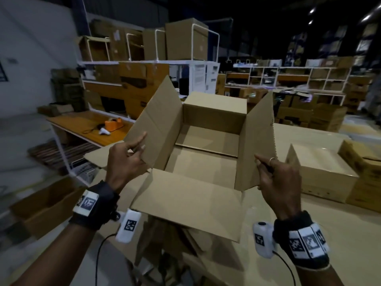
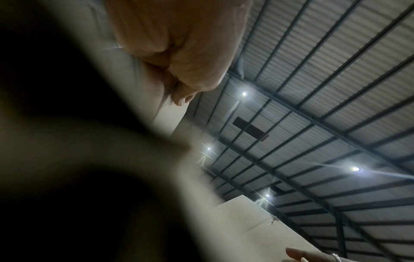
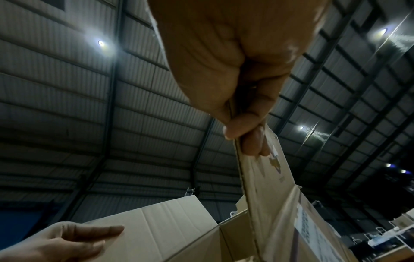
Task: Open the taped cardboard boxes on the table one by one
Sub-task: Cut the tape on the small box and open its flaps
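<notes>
An open, empty cardboard box [image 1: 214, 116] stands on the table [image 1: 340, 234] in front of me, all its flaps raised or folded out. My left hand [image 1: 140, 145] pinches the near edge of the left flap [image 1: 156, 120] between thumb and fingers. My right hand [image 1: 260, 162], which wears a ring, pinches the near edge of the right flap [image 1: 257, 141]; the right wrist view shows this pinch [image 3: 244, 136] close up and the left hand [image 3: 107, 235] on the opposite flap. A thin dark thing lies along my right fingers; I cannot tell what it is.
A pale closed box [image 1: 321, 176] and a brown box [image 1: 360, 157] stand on the table to the right. Flattened cardboard lies under the near flap. An orange tape dispenser [image 1: 113, 123] sits on a wooden bench at the left. Shelves of boxes stand behind.
</notes>
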The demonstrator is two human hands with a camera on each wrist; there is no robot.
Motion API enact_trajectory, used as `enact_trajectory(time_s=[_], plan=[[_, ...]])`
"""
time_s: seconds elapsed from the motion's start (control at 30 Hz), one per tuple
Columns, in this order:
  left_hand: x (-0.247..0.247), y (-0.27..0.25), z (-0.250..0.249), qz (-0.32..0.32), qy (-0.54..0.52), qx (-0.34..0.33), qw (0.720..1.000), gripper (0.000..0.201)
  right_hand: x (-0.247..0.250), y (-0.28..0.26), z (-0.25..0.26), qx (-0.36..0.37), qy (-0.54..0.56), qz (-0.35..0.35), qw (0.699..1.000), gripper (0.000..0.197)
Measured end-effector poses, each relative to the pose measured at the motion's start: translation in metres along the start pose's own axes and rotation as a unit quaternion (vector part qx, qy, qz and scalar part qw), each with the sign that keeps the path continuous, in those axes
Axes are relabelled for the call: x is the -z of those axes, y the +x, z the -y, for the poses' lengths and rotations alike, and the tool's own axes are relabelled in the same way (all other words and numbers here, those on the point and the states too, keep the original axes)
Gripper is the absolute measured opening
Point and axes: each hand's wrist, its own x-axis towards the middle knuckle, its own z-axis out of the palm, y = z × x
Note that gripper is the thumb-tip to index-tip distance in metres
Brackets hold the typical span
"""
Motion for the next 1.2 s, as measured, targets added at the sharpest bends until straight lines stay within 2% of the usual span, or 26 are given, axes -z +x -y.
enact_trajectory(time_s=[0.2,0.47,0.63,0.8,0.97,1.2], plan=[[0.033,0.03,0.053,-0.027,0.004,0.0,1.0,0.048,-0.058,0.012,0.031,0.01,0.035,0.008,0.999,0.031],[0.033,0.076,0.124,-0.018,-0.014,0.018,1.0,0.048,-0.144,0.028,0.034,-0.04,0.093,0.007,0.995,0.031],[0.037,0.119,0.164,0.029,0.012,0.013,0.999,0.049,-0.192,0.047,0.04,-0.098,0.142,0.007,0.985,0.031],[0.043,0.142,0.201,0.051,0.022,0.029,0.998,0.048,-0.229,0.046,0.049,-0.132,0.147,0.083,0.977,0.032],[0.041,0.144,0.233,0.11,-0.018,0.064,0.992,0.049,-0.235,0.029,0.061,-0.193,0.157,0.134,0.959,0.028],[0.035,0.147,0.295,0.232,0.072,0.009,0.97,0.05,-0.238,0.01,0.088,-0.205,0.035,0.187,0.96,0.026]])
